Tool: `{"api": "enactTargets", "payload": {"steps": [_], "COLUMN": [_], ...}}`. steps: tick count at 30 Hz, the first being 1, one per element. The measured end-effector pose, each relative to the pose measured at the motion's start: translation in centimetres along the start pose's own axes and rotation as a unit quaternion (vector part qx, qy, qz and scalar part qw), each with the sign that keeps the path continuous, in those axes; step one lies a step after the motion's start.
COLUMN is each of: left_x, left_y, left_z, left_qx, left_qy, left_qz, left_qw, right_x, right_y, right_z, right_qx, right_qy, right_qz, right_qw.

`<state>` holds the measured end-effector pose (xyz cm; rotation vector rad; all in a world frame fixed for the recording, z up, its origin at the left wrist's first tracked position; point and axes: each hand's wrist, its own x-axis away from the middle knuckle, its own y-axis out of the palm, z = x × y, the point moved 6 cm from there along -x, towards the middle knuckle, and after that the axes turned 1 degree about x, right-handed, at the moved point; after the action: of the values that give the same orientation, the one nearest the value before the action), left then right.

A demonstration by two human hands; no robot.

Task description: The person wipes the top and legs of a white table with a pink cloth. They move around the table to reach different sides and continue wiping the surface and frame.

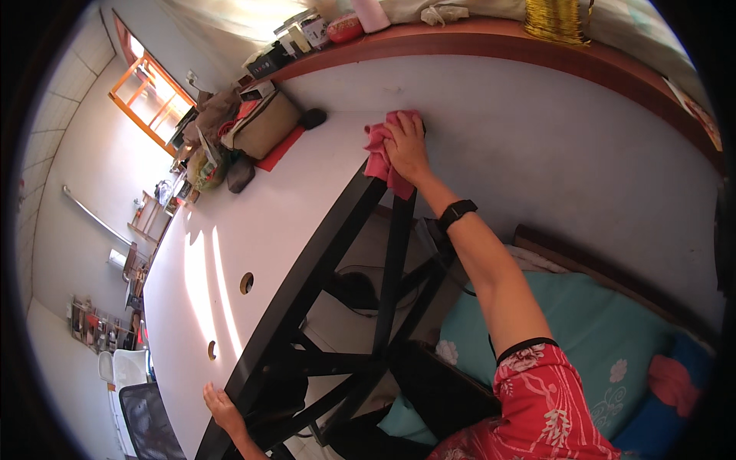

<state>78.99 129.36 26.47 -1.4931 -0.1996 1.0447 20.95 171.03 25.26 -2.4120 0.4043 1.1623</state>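
My right hand (408, 146) presses a crumpled pink cloth (379, 150) onto the far corner of a black metal frame (322, 247), close to the wall. A dark band circles that wrist. My left hand (223, 407) rests at the near edge of a white tabletop (270, 213), fingers on the white surface and no object visible in it. The black frame runs along the tabletop's edge, with slanting bars beneath. Two round holes pierce the tabletop. The cloth hides the frame's corner.
A beige box (261, 123), bags and a red sheet (280, 150) crowd the tabletop's far end. Above, a brown ledge (460, 41) holds jars. A teal floral bedspread (563, 310) lies at right. A mesh chair (146, 422) stands beyond the tabletop.
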Motion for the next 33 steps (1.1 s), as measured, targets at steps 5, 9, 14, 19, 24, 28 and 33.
{"api": "enactTargets", "payload": {"steps": [5,9,14,19,24,28,33], "left_x": [0.1,-0.1,-0.1,-0.2,0.0,0.3,0.1], "left_y": [0.2,-0.1,-0.1,-0.3,-0.5,-0.5,-0.3], "left_z": [-0.2,0.0,0.2,1.3,1.4,1.1,1.1], "left_qx": [0.014,0.001,0.015,0.044,0.024,0.032,0.016], "left_qy": [-0.013,0.011,0.002,0.027,0.017,0.007,0.012], "left_qz": [0.001,-0.007,-0.021,-0.004,0.005,0.009,0.010], "left_qw": [1.000,1.000,1.000,0.999,1.000,0.999,1.000], "right_x": [4.2,4.9,5.9,12.4,14.0,9.1,7.1], "right_y": [1.5,0.8,1.6,3.3,2.5,0.5,2.0], "right_z": [1.8,3.3,4.9,3.3,3.0,3.1,3.8], "right_qx": [-0.095,-0.142,-0.117,0.034,-0.006,0.101,0.168], "right_qy": [0.083,0.067,0.087,0.157,0.213,0.090,0.132], "right_qz": [0.060,0.061,0.092,0.058,0.009,-0.012,-0.057], "right_qw": [0.990,0.986,0.985,0.985,0.977,0.991,0.975]}}
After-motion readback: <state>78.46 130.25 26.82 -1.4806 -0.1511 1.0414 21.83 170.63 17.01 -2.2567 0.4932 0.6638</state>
